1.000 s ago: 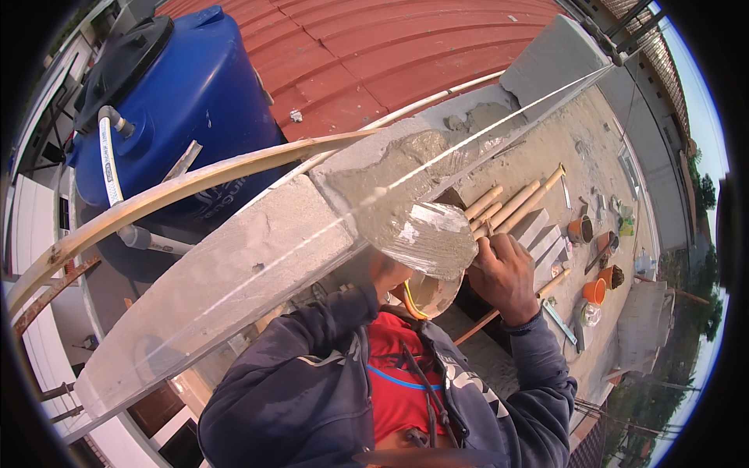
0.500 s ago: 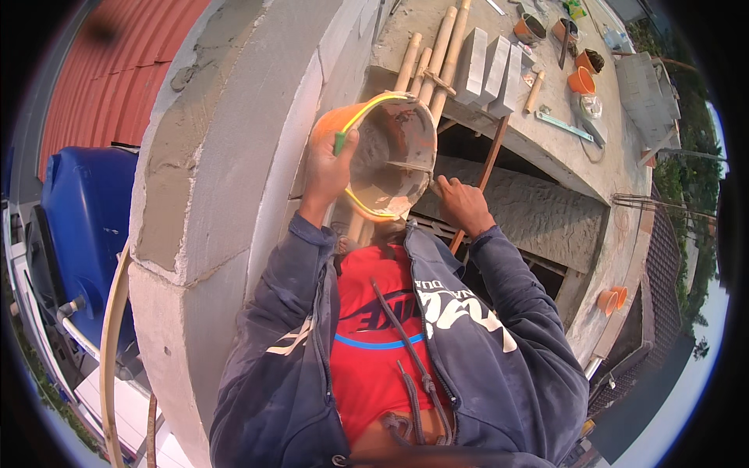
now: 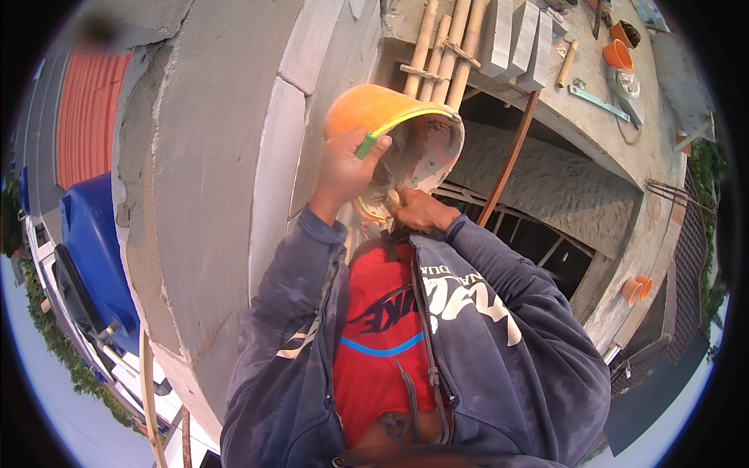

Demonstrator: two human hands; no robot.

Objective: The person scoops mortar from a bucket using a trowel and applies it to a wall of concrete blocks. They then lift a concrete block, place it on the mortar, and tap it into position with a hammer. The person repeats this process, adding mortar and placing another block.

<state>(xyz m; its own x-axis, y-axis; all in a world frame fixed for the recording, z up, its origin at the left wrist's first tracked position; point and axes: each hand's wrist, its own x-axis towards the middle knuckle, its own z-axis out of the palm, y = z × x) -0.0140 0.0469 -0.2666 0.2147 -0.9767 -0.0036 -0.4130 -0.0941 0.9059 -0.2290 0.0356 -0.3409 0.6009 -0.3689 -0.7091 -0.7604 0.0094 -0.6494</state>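
The orange bucket (image 3: 390,129) at upper centre is gripped by the left hand (image 3: 343,168); its near-empty, mortar-smeared inside is scraped by the closed right hand (image 3: 413,209), whose tool cannot be made out.

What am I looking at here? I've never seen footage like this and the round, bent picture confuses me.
There is no machine: a person wears a wide fisheye camera on the head, looking down over their own chest and arms, so straight edges bend near the rim. The left hand has its grip on the rim of an orange bucket, tipped so you see its grey, mortar-smeared inside. The right hand is at the bucket's lower edge; what it holds is hidden. Beside them stands a grey block wall. Far below, a concrete slab carries bamboo poles, grey blocks and another orange bucket. At the left lies a blue tank.
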